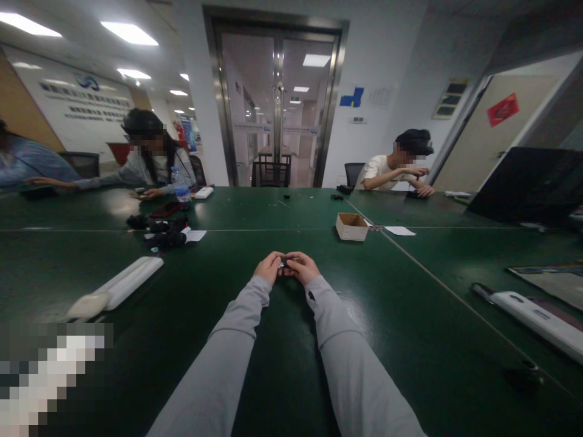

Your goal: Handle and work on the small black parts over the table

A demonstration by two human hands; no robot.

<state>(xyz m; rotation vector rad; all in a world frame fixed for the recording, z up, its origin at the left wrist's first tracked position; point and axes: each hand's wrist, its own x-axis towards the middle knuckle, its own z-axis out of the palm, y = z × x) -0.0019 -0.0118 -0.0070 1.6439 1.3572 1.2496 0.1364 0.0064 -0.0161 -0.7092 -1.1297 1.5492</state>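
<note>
My left hand (268,267) and my right hand (305,267) meet just above the green table, straight ahead of me. Between their fingertips is a small shiny piece (281,265) with a dark part toward the right hand; it is too small to name. Fingers of both hands are closed in a pinch around it and hide most of it. Both forearms, in grey sleeves, reach forward over the tabletop. Beyond the right hand stands an open small cardboard box (352,231), apart from the fingers.
The green table (291,340) has seams across it. White power strips lie left (134,282) and right (537,312). Black gear (170,233), a phone (166,210) and a water bottle (181,187) are at left. Co-workers sit across, left and right. A black screen (528,185) stands right.
</note>
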